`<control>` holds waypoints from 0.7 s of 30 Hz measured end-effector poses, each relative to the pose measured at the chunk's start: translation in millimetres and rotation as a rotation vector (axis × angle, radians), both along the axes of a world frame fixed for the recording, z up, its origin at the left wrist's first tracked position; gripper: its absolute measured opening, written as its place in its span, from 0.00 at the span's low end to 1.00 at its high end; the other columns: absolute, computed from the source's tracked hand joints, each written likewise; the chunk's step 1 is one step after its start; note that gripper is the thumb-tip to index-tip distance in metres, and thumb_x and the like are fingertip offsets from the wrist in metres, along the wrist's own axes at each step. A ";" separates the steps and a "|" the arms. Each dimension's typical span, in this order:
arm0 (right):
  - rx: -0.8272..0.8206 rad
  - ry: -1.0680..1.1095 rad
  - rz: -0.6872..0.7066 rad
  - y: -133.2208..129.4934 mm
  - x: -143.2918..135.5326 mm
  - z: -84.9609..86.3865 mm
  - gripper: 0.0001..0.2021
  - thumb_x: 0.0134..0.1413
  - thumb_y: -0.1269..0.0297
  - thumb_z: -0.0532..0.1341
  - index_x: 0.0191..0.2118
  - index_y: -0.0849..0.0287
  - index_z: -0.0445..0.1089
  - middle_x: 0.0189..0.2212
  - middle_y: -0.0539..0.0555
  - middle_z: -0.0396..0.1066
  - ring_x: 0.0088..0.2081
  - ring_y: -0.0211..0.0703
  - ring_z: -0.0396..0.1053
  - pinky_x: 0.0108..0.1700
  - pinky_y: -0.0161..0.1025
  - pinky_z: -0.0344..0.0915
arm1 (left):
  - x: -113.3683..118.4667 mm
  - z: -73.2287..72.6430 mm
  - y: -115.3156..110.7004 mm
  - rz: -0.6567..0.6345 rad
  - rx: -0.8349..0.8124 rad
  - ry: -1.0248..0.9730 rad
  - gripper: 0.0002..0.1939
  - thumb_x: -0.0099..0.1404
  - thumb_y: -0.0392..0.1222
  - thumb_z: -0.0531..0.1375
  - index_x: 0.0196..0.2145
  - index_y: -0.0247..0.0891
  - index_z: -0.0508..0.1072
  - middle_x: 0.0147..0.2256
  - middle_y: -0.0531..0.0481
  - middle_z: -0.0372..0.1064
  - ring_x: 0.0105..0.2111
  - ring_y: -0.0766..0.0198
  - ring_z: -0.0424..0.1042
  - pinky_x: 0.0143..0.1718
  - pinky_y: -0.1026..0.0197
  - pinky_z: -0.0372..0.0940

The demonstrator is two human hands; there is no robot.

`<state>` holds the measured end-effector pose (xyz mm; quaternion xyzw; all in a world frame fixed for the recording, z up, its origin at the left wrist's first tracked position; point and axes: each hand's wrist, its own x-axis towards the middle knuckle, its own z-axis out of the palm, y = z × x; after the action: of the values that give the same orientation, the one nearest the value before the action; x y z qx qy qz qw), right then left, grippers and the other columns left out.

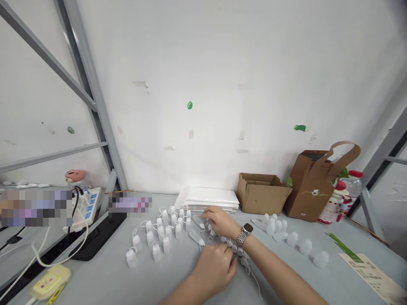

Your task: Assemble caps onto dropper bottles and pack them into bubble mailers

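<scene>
My right hand, with a watch on its wrist, reaches left over the grey table; its fingertips are at a clear tube-like piece. My left hand lies just below it with curled fingers, over a row of small white pieces with cords. What its fingertips hold is hidden. Another clear tube-like piece lies left of both hands. Several small white bottles with looped cords stand upright to the left. Several translucent white rounded pieces lie to the right.
Behind my hands are a stack of white flat packages and an open cardboard box. A brown paper bag stands at the back right. On the left are a power strip, cables and a yellow case.
</scene>
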<state>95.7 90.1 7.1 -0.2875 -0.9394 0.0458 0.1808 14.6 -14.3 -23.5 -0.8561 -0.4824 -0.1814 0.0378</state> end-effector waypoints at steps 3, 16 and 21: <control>0.010 -0.075 0.070 8.1 -14.1 -2.7 0.22 0.47 0.82 0.51 0.42 0.53 0.71 0.44 0.51 0.68 0.45 0.41 0.63 0.47 0.37 0.58 | 0.8 -1.8 -0.9 -0.008 -0.015 -0.010 0.06 0.59 0.39 0.54 0.29 0.37 0.70 0.26 0.48 0.73 0.26 0.59 0.71 0.25 0.62 0.62; -0.123 0.038 -0.029 23.9 -22.3 -13.3 0.06 0.51 0.73 0.56 0.35 0.60 0.68 0.34 0.55 0.70 0.38 0.43 0.66 0.43 0.40 0.59 | 2.6 -0.8 -2.0 -0.044 -0.058 0.044 0.08 0.60 0.43 0.53 0.31 0.37 0.69 0.28 0.48 0.73 0.27 0.57 0.72 0.26 0.60 0.64; -0.295 0.250 -0.206 24.8 -34.5 -19.2 0.10 0.55 0.64 0.54 0.40 0.61 0.65 0.31 0.53 0.72 0.31 0.39 0.68 0.32 0.34 0.63 | 2.3 -0.7 -2.7 -0.063 -0.080 0.076 0.10 0.62 0.44 0.52 0.32 0.36 0.69 0.28 0.47 0.73 0.27 0.58 0.72 0.27 0.60 0.64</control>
<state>61.2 114.9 -12.1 -0.3976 -0.8584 0.1994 0.2555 17.0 -17.0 -24.3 -0.8780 -0.4602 -0.1306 0.0162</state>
